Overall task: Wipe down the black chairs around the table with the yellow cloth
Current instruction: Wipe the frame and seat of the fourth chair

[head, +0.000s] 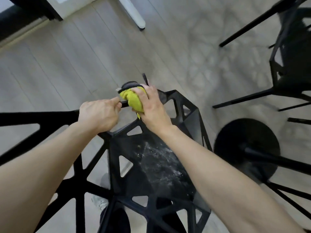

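Note:
A black chair (151, 165) with triangular cut-outs fills the lower middle of the head view; its seat shows pale dusty streaks. My left hand (99, 115) grips a thin black bar of the chair's frame at its far edge. My right hand (151, 106) holds the bunched yellow cloth (133, 100) and presses it against that same bar, just right of my left hand. Part of the cloth is hidden under my fingers.
A second black chair (289, 68) stands at the upper right. The round black base of a table (247, 148) sits to the right on the pale wood floor. A white furniture leg (134, 12) and dark furniture (25, 10) are at the top left.

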Demonstrator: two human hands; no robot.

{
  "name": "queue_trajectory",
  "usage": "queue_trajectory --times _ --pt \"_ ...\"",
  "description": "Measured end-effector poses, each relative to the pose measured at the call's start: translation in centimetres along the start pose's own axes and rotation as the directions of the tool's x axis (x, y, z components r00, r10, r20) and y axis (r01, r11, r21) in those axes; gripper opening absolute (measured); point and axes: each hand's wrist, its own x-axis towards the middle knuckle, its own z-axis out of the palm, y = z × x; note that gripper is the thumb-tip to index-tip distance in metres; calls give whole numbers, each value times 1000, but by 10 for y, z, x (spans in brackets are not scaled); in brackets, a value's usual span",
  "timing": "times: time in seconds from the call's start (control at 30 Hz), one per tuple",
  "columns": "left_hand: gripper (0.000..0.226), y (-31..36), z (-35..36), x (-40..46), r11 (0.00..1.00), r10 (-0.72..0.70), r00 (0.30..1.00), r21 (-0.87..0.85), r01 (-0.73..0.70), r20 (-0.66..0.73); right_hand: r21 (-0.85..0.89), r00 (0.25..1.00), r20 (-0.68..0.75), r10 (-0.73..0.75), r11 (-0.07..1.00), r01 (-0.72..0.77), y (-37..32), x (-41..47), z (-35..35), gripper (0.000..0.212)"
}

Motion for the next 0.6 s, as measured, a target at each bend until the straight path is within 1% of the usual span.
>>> queue_trajectory --times 0.07,0.1,0.13,0.17,0.2,0.23,0.27,0.3,0.33,0.37,0.4,0.43,0.47,0.5,0.53,0.57,0.6 --pt "41 1 -5 3 1000 -26 997 -14 28 77 -37 998 44 -51 998 53 11 -1 -9 76" --pt "44 2 -8 4 999 -37 993 -31 41 113 -60 998 61 -21 998 25 26 -4 -22 83" --pt "47 4 -11 6 997 -47 989 -50 55 143 -73 996 52 75 995 -72 45 -9 -36 83" --pt "48 8 -13 8 997 -43 987 -61 53 154 -79 972 8 234 969 -233 65 -16 -52 77" --pt "48 14 -13 10 998 -28 988 -57 37 149 -87 905 -59 420 901 -424 86 -23 -70 68" --pt "45 20 -10 12 999 -6 992 -44 12 130 -78 786 -128 605 783 -617 104 -31 -87 66" --pt "45 29 -6 14 999 20 995 -33 -17 97 -44 658 -195 727 664 -747 117 -41 -102 72" --pt "45 39 -2 17 998 48 997 -31 -46 53 -5 581 -251 774 599 -801 123 -50 -114 77" --pt "45 47 2 21 997 73 997 -33 -72 17 44 562 -320 762 605 -795 124 -55 -120 79" --pt "46 55 4 26 995 89 996 -40 -89 8 91 582 -379 719 655 -750 117 -55 -119 79" --pt "48 59 5 32 994 97 995 -47 -96 27 107 635 -405 658 723 -682 105 -52 -111 78" --pt "50 64 5 38 993 104 993 -53 -101 63 71 708 -393 587 786 -614 90 -46 -95 77" --pt "52 67 5 43 993 111 989 -60 -105 102 -13 788 -350 507 838 -546 74 -39 -74 77" --pt "54 70 3 48 992 116 984 -70 -107 134 -123 856 -277 437 867 -482 58 -31 -51 78" --pt "55 71 2 53 991 118 981 -80 -107 152 -248 902 -211 377 872 -422 45 -26 -31 79" --pt "55 71 3 56 991 119 980 -83 -107 158 -367 932 -174 317 858 -360 40 -24 -20 80" --pt "55 69 4 58 991 121 980 -81 -110 158 -449 955 -148 256 844 -295 49 -26 -16 80"
